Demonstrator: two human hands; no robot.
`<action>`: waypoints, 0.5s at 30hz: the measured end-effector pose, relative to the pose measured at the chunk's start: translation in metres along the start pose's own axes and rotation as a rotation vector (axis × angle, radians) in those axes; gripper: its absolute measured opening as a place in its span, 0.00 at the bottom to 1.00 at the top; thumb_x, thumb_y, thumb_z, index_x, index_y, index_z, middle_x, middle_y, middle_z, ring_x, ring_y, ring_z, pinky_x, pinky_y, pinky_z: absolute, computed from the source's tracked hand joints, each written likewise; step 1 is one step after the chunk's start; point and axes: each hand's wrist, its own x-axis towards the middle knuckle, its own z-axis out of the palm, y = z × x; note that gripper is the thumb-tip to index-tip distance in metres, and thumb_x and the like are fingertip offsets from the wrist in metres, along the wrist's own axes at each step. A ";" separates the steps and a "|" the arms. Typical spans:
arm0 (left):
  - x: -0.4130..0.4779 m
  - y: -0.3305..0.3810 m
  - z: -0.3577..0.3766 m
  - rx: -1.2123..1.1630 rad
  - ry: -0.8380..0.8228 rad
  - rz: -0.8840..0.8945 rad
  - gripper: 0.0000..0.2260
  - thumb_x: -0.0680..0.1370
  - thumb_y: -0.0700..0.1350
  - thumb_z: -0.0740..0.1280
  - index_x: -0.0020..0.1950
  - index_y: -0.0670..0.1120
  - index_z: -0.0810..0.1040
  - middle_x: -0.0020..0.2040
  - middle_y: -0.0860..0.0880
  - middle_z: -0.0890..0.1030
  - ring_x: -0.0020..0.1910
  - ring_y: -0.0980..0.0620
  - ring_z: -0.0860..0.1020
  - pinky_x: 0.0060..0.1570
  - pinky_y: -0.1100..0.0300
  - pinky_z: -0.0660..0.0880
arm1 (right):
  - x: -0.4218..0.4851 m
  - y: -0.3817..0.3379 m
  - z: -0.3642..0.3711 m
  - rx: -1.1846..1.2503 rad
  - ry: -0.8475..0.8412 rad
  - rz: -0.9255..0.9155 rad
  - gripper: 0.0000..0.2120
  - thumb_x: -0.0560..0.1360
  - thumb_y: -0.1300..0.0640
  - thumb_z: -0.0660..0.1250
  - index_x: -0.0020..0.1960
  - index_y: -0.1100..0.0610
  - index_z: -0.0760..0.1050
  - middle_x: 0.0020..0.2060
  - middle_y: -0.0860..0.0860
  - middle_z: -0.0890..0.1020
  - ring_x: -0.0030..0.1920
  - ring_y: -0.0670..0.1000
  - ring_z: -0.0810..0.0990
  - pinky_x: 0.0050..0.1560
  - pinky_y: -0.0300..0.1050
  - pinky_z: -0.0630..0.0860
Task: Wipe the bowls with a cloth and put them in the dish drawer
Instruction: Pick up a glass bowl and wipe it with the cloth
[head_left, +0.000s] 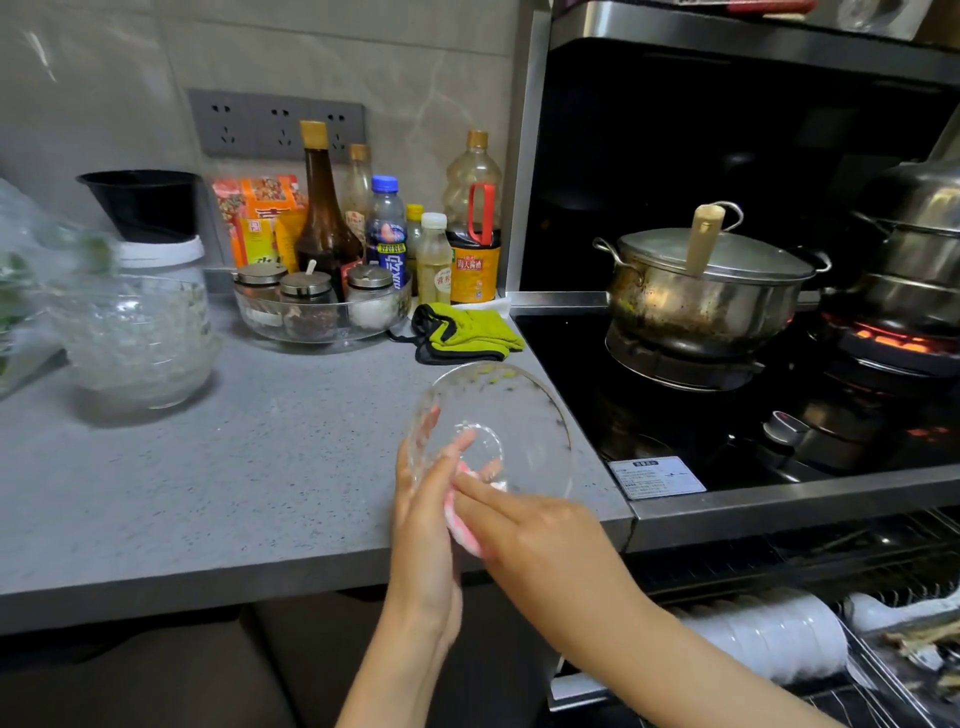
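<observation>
- The drawer is standing open at the lower right, below the stove, with white bowls lying on their sides in a row in its rack.
- The left hand is gripping the bowl by its near left side. Its fingers are reaching up the wall and showing through the glass.
- The right hand is pressing a pink cloth against the near rim of the bowl. Its fingers are lying almost straight over the cloth, unclenched, and its thumb is hidden.
- The cloth is bunching between the two hands, partly inside the bowl.
- The bowl is clear glass and is tilting with its mouth toward the person. It is being held above the front right corner of the grey surface, just beside the stove.
- A green cloth is lying folded on the surface beyond the bowl.
- A clear tray is sitting to the left of the green cloth, holding three lidded jars.
- Glass bowls are standing stacked at the far left of the surface, well apart from the hands.
- Bottles and packets are standing behind the tray along the wall.
- A lidded pot is sitting on the left burner, with a steamer on the glowing burner to its right.
</observation>
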 end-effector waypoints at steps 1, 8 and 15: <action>0.000 -0.002 0.001 -0.036 0.007 -0.028 0.16 0.71 0.54 0.64 0.58 0.60 0.77 0.58 0.51 0.82 0.54 0.46 0.82 0.41 0.58 0.79 | 0.002 -0.004 0.003 0.004 0.011 0.013 0.25 0.56 0.59 0.82 0.51 0.52 0.82 0.55 0.46 0.83 0.36 0.44 0.83 0.31 0.35 0.72; 0.007 0.014 -0.024 0.117 -0.041 -0.068 0.18 0.72 0.56 0.61 0.60 0.56 0.77 0.54 0.48 0.84 0.46 0.47 0.84 0.36 0.60 0.79 | -0.013 0.013 0.001 -0.148 0.070 -0.148 0.19 0.82 0.54 0.54 0.45 0.52 0.84 0.49 0.48 0.85 0.41 0.47 0.84 0.46 0.41 0.78; -0.004 -0.004 -0.008 -0.040 0.036 -0.111 0.19 0.72 0.53 0.63 0.63 0.54 0.74 0.55 0.49 0.84 0.47 0.48 0.83 0.36 0.59 0.79 | -0.007 -0.008 0.017 -0.077 0.007 -0.013 0.25 0.54 0.55 0.83 0.50 0.52 0.82 0.55 0.45 0.83 0.32 0.44 0.81 0.25 0.36 0.69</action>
